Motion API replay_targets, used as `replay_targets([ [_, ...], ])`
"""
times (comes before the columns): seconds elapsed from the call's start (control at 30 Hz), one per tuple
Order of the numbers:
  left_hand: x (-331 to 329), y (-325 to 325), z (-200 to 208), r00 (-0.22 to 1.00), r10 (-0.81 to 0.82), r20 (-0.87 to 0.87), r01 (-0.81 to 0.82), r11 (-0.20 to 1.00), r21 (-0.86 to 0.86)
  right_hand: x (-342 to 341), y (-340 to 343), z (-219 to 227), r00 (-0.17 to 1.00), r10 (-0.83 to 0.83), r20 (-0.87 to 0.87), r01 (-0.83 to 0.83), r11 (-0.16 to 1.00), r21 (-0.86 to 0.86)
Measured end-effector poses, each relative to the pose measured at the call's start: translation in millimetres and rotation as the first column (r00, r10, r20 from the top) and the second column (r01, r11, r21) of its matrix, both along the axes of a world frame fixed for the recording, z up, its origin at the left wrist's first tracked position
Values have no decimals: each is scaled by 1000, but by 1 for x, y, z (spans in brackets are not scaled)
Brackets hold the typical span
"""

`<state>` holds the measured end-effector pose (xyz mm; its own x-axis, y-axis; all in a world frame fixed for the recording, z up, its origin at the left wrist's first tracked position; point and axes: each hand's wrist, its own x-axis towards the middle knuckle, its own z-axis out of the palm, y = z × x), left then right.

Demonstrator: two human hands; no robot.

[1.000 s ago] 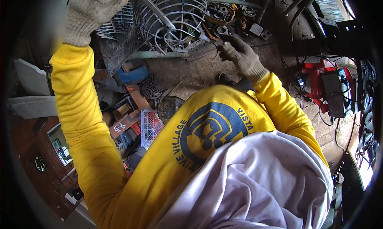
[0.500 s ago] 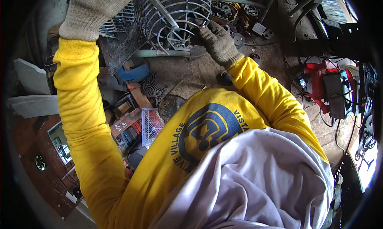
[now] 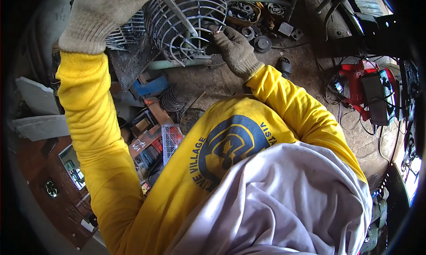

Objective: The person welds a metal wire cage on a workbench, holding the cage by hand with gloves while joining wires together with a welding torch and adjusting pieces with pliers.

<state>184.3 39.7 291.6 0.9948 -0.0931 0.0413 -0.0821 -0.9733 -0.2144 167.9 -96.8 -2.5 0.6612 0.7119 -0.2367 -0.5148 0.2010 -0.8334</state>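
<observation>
A round cage of bent metal rods (image 3: 188,8) lies at the top middle, with a flat metal bar (image 3: 179,14) slanting across its front. My right hand (image 3: 235,48), in a knitted work glove, is closed at the cage's right side, its fingertips pinched on the end of a curved rod. At the upper left, my gloved left hand (image 3: 104,17) reaches past the picture's top edge. Its fingers are cut off there, next to the bar's upper end, so their grip is hidden.
Below the cage runs a green pipe (image 3: 177,64). Metal discs (image 3: 262,43) and a box of small parts (image 3: 244,11) sit to the right. A red machine with cables (image 3: 355,88) stands far right. Lower left are coiled wire (image 3: 172,99) and a white plastic basket (image 3: 171,141).
The whole view has shifted slightly, so the cage and floor items appear a little elsewhere. Both hands keep nearly the same place relative to the cage, the right one still pinching.
</observation>
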Motion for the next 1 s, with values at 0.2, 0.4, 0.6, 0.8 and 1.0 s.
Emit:
replay_targets([
  [0.2, 11, 8, -20, 876, -375, 303, 365, 927, 93, 6, -1, -6, 995, 82, 54, -78, 995, -66],
  [0.4, 9, -12, -6, 991, 114, -76, -124, 983, -138, 7, -3, -6, 996, 70, 47, -68, 997, -46],
  [0.6, 17, -9, -9, 976, -210, 49, 206, 976, 72, 4, -1, -12, 989, 85, 125, -57, 976, -211],
  [0.8, 39, 4, -24, 978, -125, 164, 129, 992, -13, 7, -9, 2, 995, 88, 43, -80, 985, -151],
  [1.0, 39, 3, -25, 964, -179, 195, 172, 984, 54, 10, -9, -2, 993, 102, 66, -90, 982, -166],
])
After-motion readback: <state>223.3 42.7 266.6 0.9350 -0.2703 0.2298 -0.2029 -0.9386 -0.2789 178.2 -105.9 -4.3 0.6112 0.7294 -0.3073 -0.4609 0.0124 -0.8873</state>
